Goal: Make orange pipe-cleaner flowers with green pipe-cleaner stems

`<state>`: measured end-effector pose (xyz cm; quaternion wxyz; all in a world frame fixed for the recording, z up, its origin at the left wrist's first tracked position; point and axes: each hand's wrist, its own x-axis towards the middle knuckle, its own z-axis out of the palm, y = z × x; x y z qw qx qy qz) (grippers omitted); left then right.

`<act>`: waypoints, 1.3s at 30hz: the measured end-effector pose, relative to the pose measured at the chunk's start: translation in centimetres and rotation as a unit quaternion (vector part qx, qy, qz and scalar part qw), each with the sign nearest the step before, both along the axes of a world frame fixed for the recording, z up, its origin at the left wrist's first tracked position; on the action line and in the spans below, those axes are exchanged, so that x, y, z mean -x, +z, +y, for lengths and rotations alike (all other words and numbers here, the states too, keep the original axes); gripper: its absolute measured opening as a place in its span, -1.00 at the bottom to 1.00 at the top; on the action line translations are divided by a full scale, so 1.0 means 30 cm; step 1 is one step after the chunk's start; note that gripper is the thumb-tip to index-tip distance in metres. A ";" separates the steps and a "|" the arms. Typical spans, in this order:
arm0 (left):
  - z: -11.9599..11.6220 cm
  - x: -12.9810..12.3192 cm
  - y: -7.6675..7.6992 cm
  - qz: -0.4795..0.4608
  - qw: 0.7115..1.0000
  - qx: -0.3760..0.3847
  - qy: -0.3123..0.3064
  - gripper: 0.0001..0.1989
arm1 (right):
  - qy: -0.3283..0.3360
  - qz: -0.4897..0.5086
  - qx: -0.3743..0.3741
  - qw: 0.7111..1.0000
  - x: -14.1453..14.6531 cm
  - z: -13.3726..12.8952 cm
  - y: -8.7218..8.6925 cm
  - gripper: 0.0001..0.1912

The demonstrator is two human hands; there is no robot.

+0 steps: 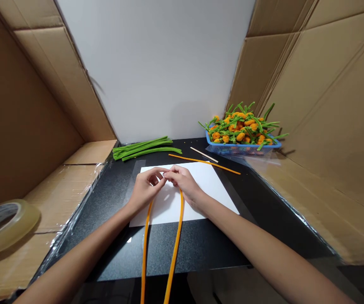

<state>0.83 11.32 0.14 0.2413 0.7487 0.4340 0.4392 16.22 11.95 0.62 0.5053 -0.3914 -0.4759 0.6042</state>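
Above a white sheet of paper [213, 185], my left hand [147, 185] and my right hand [183, 181] meet at the fingertips. Both are closed in a pinch on an orange pipe cleaner [178, 228]. Its two long strands hang from the hands toward me, past the table's front edge. The part between my fingertips is hidden. Behind the hands, a second orange pipe cleaner [223, 167] lies across the paper's far edge, with a thin pale stick [204, 154] just beyond it.
Green pipe cleaners [147, 148] lie in a bundle at the back left of the black table [106, 236]. A blue basket [245, 147] at the back right holds orange and green pieces. A tape roll [7, 226] rests on cardboard at left. Cardboard walls flank both sides.
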 end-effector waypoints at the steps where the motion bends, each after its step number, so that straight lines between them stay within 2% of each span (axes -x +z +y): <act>1: 0.001 0.002 0.000 0.020 1.000 -0.015 -0.001 -0.77 | 0.001 -0.002 0.006 1.000 -0.001 0.001 0.000 -0.83; 5: 0.004 0.015 -0.013 0.127 0.984 -0.123 0.013 -0.71 | 0.009 -0.003 0.032 0.999 -0.005 0.011 -0.003 -0.90; 10: 0.012 0.029 -0.020 0.220 0.937 -0.263 0.061 -0.79 | 0.030 -0.033 0.038 0.998 -0.019 0.033 -0.002 -0.92; 15: 0.023 0.039 -0.002 0.269 0.894 -0.354 0.064 -0.84 | 0.034 -0.054 0.041 0.997 -0.041 0.043 0.015 -0.88; 19: 0.022 0.045 0.007 0.275 0.886 -0.369 0.054 -0.83 | 0.056 -0.041 0.075 0.995 -0.059 0.043 0.020 -0.87; 27: 0.018 0.049 0.016 0.278 0.878 -0.386 0.048 -0.81 | 0.194 0.065 0.201 0.958 -0.090 0.062 0.030 -0.86; 34: 0.019 0.054 0.012 0.290 0.886 -0.360 0.046 -0.79 | 0.186 -0.014 0.137 0.973 -0.105 0.069 0.030 -0.84; 39: 0.028 0.058 0.002 0.296 0.891 -0.340 0.044 -0.78 | 0.148 -0.096 0.043 0.983 -0.103 0.064 0.017 -0.83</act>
